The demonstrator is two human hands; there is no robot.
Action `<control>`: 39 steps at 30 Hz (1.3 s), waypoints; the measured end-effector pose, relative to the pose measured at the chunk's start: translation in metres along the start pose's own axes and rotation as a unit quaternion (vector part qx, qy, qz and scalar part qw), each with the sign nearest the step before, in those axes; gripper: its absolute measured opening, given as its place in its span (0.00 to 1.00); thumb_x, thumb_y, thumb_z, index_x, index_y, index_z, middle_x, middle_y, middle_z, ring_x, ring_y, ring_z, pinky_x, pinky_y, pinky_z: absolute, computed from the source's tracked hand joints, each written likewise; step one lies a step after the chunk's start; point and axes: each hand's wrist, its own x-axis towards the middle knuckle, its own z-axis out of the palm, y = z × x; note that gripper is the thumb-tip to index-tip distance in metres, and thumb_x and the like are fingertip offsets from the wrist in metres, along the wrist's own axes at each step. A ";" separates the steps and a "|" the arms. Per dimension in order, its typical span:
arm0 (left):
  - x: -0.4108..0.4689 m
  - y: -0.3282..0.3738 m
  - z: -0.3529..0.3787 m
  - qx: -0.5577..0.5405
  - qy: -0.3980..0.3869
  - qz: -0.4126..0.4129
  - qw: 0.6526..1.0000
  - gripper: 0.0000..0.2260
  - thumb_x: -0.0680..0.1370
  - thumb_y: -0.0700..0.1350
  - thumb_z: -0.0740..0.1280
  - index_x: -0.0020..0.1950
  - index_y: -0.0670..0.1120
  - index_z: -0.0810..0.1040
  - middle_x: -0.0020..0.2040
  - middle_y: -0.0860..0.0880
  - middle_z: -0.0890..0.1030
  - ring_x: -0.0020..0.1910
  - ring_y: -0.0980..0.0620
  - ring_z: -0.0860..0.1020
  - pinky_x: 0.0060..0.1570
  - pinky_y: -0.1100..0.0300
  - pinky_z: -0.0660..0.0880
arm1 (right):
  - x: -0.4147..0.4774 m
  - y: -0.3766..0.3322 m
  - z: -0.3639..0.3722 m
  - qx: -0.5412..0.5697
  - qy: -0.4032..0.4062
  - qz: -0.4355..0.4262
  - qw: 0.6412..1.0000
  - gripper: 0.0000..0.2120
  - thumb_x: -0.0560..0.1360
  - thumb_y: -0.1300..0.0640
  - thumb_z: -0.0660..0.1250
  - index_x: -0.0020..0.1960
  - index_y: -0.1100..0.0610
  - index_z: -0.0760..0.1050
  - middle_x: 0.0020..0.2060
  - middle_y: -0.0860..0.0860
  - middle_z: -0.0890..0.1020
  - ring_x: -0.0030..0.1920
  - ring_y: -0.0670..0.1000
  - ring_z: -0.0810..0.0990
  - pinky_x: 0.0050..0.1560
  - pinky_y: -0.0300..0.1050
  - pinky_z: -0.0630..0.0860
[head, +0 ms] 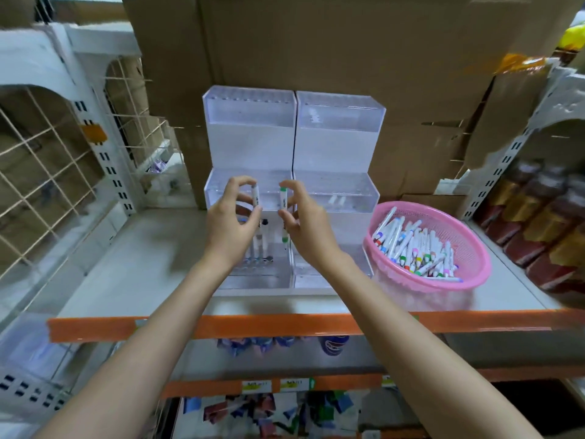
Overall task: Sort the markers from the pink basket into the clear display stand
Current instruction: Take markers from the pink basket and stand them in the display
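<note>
A clear stepped display stand (335, 144) sits on the shelf, with a few markers (258, 248) upright in its lowest left tier. My left hand (232, 223) pinches a white marker (255, 196) upright in front of the middle tier. Just to its right, my right hand (305, 223) holds a green-capped white marker (282, 201), also upright. The pink basket (474, 248) stands to the right of the stand, holding several white markers (418, 248) with coloured caps.
Cardboard boxes (316, 42) rise behind the stand. The shelf's orange front edge (285, 324) runs below my forearms. Wire grid panels (47, 166) stand on the left and packaged goods (544, 223) on the right. Lower shelves hold more stock.
</note>
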 end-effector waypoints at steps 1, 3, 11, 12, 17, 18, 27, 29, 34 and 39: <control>0.000 -0.001 -0.002 -0.002 0.000 0.001 1.000 0.14 0.75 0.38 0.69 0.58 0.48 0.72 0.40 0.54 0.77 0.37 0.51 0.80 0.35 0.67 0.74 | 0.000 -0.001 0.004 0.004 0.003 -0.001 1.000 0.19 0.77 0.64 0.65 0.66 0.57 0.68 0.42 0.50 0.73 0.40 0.51 0.75 0.43 0.51 0.74; 0.002 -0.003 -0.003 -0.011 -0.005 0.002 1.000 0.14 0.75 0.39 0.69 0.58 0.49 0.71 0.40 0.56 0.76 0.37 0.52 0.80 0.35 0.66 0.75 | -0.001 -0.003 0.010 0.009 0.012 -0.008 1.000 0.18 0.77 0.64 0.65 0.65 0.57 0.69 0.42 0.49 0.73 0.39 0.50 0.75 0.44 0.52 0.75; 0.009 -0.005 0.005 -0.030 -0.043 0.021 0.998 0.14 0.75 0.38 0.70 0.57 0.48 0.72 0.40 0.58 0.77 0.37 0.56 0.80 0.39 0.66 0.77 | -0.002 0.001 0.017 0.022 0.038 0.001 0.999 0.16 0.76 0.64 0.66 0.63 0.57 0.71 0.40 0.51 0.75 0.35 0.50 0.76 0.40 0.49 0.75; 0.009 -0.006 0.006 -0.027 -0.044 0.024 0.998 0.13 0.75 0.38 0.70 0.57 0.47 0.72 0.40 0.58 0.77 0.37 0.57 0.80 0.39 0.67 0.77 | -0.002 0.003 0.016 0.023 0.039 0.007 0.999 0.17 0.76 0.64 0.66 0.63 0.56 0.71 0.40 0.51 0.76 0.35 0.51 0.76 0.41 0.48 0.75; 0.010 -0.007 0.010 -0.028 -0.051 0.028 0.998 0.13 0.75 0.37 0.69 0.57 0.46 0.72 0.41 0.54 0.78 0.39 0.58 0.80 0.41 0.70 0.77 | -0.002 0.007 0.017 0.036 0.038 0.017 0.998 0.19 0.76 0.64 0.67 0.61 0.46 0.68 0.42 0.51 0.77 0.35 0.48 0.77 0.39 0.45 0.76; 0.010 -0.007 0.011 -0.024 -0.053 0.036 0.998 0.13 0.75 0.37 0.69 0.57 0.45 0.72 0.41 0.54 0.78 0.39 0.57 0.80 0.41 0.70 0.77 | -0.002 0.008 0.017 0.038 0.043 0.017 0.998 0.20 0.76 0.64 0.67 0.61 0.45 0.68 0.42 0.50 0.77 0.35 0.47 0.77 0.38 0.43 0.75; 0.004 -0.012 0.018 0.022 -0.057 0.079 0.995 0.13 0.74 0.37 0.70 0.56 0.46 0.73 0.40 0.53 0.78 0.38 0.56 0.79 0.42 0.63 0.79 | -0.007 0.011 0.018 0.029 0.076 0.018 0.997 0.18 0.75 0.64 0.67 0.63 0.54 0.71 0.42 0.52 0.77 0.39 0.53 0.80 0.40 0.50 0.78; 0.003 -0.011 0.019 0.046 -0.058 0.093 0.993 0.12 0.74 0.36 0.70 0.55 0.44 0.73 0.40 0.49 0.80 0.38 0.52 0.79 0.42 0.60 0.78 | -0.007 0.012 0.017 0.030 0.078 0.019 0.996 0.18 0.75 0.65 0.67 0.63 0.54 0.71 0.42 0.53 0.77 0.39 0.54 0.80 0.40 0.53 0.78; 0.002 -0.010 0.020 0.037 -0.050 0.072 0.995 0.11 0.74 0.37 0.71 0.54 0.43 0.73 0.40 0.50 0.80 0.39 0.53 0.79 0.41 0.68 0.76 | -0.009 0.013 0.014 0.038 0.076 0.035 0.996 0.17 0.76 0.64 0.67 0.63 0.53 0.71 0.40 0.54 0.78 0.39 0.55 0.80 0.41 0.55 0.78; 0.002 -0.007 0.019 0.033 -0.056 0.060 0.996 0.11 0.74 0.38 0.71 0.53 0.42 0.74 0.39 0.53 0.78 0.38 0.56 0.79 0.42 0.67 0.76 | -0.011 0.013 0.012 0.030 0.075 0.039 0.996 0.16 0.77 0.62 0.67 0.62 0.52 0.71 0.40 0.53 0.79 0.38 0.54 0.80 0.40 0.54 0.78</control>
